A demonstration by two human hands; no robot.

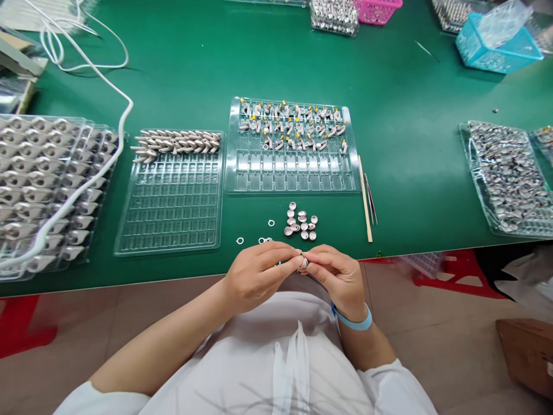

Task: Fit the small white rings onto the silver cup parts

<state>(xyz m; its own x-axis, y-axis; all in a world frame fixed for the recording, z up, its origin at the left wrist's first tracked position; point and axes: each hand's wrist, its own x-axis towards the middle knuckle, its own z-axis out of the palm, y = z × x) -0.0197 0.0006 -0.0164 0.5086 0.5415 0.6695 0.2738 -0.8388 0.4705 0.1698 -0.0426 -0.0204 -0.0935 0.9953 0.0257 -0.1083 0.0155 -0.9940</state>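
Observation:
My left hand (258, 275) and my right hand (343, 280) meet at the table's near edge, both closed in a pinch. Between their fingertips is a small round silvery part (304, 263), mostly covered by the fingers. Just beyond them lies a loose group of small round metal cups (296, 226). Several thin white rings (239, 241) are scattered to the left of the cups. Farther back, a clear tray (294, 187) carries rows of small curved metal pieces with yellow bits. To its left, another clear tray (168, 230) has elongated metal pieces packed along its far end.
A wooden stick (365, 202) and tweezers (370, 199) lie right of the middle tray. Stacked trays of metal parts (43, 190) stand at left under a white cable (101, 170). More filled trays (507, 178) are at right. Blue (496, 52) and pink baskets (378, 10) sit at the back.

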